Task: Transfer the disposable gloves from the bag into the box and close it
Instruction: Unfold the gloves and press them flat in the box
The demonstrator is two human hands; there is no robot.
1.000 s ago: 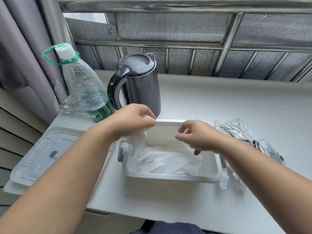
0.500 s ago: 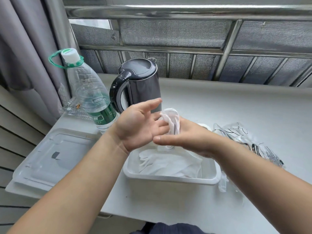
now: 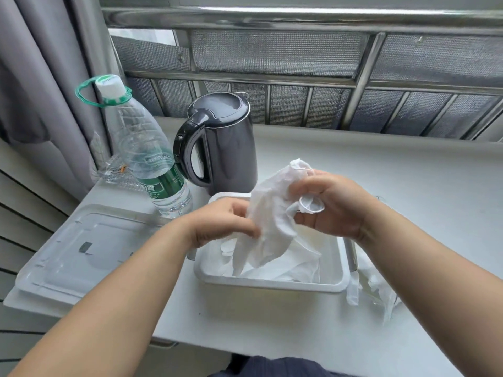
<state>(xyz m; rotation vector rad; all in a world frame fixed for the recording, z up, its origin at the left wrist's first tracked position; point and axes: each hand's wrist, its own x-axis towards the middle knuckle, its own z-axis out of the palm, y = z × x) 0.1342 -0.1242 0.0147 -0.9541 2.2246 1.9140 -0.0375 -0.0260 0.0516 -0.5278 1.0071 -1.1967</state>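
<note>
Both hands are on one glove (image 3: 269,221) above the box (image 3: 272,286). Our right hand (image 3: 333,210) grips its bunched upper end with fingers curled round it. Our left hand (image 3: 223,221) pinches the film lower down, so the glove hangs crumpled with its tips dangling into the box. More gloves (image 3: 288,269) already lie loose inside. The bag (image 3: 377,291) lies flattened on the counter (image 3: 408,186) just beside the box's right wall; we cannot tell whether anything is left in it.

To do this step well, we judge that we should lower the glove right into the box before letting go, since such thin film is likely to cling to skin and drift. We would fold the trailing tips inward and press the pile flat with straight fingers. No edge should lie over the rim, or the lid (image 3: 81,248), waiting at the left near the bottle (image 3: 147,153), may not seat. The kettle (image 3: 221,142) stands close behind, so we should keep the motion low and short.

Half a second ago our left hand was spread open, palm up, against the right, which held only a small wad. Now the left has closed on the glove, and the glove is drawn out much longer.
</note>
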